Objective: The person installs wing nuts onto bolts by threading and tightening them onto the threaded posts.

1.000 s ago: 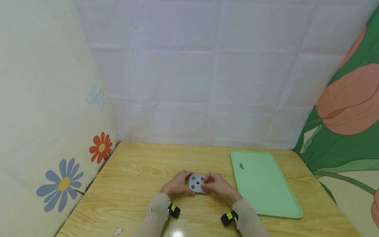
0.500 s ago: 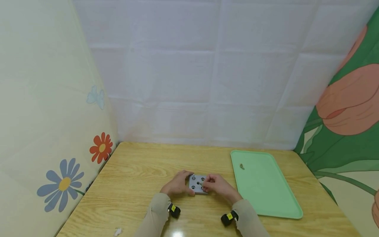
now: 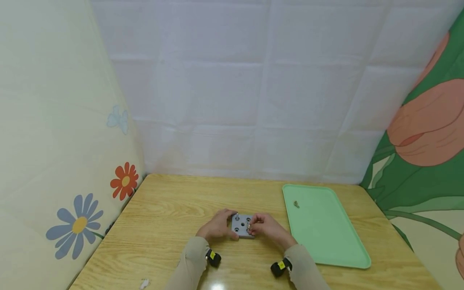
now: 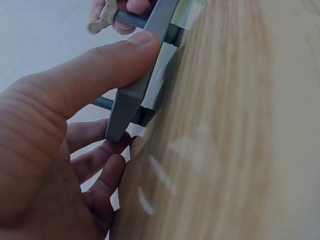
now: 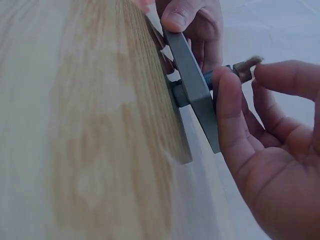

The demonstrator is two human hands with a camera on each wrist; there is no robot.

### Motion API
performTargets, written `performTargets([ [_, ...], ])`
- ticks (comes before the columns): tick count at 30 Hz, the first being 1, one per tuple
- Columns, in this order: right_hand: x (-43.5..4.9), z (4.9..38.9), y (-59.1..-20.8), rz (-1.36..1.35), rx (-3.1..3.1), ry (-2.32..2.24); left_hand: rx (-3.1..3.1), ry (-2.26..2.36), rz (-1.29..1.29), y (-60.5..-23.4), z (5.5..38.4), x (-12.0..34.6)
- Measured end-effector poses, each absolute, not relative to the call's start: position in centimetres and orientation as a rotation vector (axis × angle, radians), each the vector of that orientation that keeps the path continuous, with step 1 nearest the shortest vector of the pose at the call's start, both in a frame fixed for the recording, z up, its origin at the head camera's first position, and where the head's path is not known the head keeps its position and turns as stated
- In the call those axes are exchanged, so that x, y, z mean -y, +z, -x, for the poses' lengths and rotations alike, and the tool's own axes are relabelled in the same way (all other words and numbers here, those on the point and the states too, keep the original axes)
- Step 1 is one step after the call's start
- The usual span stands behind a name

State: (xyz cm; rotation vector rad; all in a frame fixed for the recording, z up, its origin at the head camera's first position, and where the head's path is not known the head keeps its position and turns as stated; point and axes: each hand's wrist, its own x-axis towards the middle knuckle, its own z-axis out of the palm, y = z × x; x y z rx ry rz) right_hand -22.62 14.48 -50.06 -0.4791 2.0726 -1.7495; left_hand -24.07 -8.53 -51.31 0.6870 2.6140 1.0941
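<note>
A square grey metal plate (image 3: 242, 230) with several holes sits on the table between both hands. My left hand (image 3: 218, 224) grips its left side, thumb on the near edge and fingers around the far edge, as the left wrist view shows. Bolts stand up through the plate; one bare threaded bolt (image 4: 103, 103) is beside the left hand. On the bolt at the right side sits a brass wing nut (image 5: 243, 70). My right hand (image 3: 269, 227) has its fingertips around this wing nut, pinching it. Bolt heads (image 5: 180, 94) show under the plate, which is raised off the tabletop.
To the right lies a light green tray (image 3: 326, 225) with a small brass wing nut (image 3: 296, 204) near its far left corner. A small whitish scrap (image 3: 144, 283) is at the table's near left. Fabric hangings (image 3: 217, 88) stand behind and at both sides.
The wing nut under my right fingers has turned: its wing pointed left half a second ago and now stands differently. My left hand and the plate stay in place.
</note>
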Motion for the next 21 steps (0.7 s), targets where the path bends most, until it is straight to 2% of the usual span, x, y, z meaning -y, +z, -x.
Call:
performTargets([
  [21,-14.59,22.64,-50.34,0.481,-2.176,-1.674,-2.608,1.086,-0.635,-51.08,23.8,8.41],
])
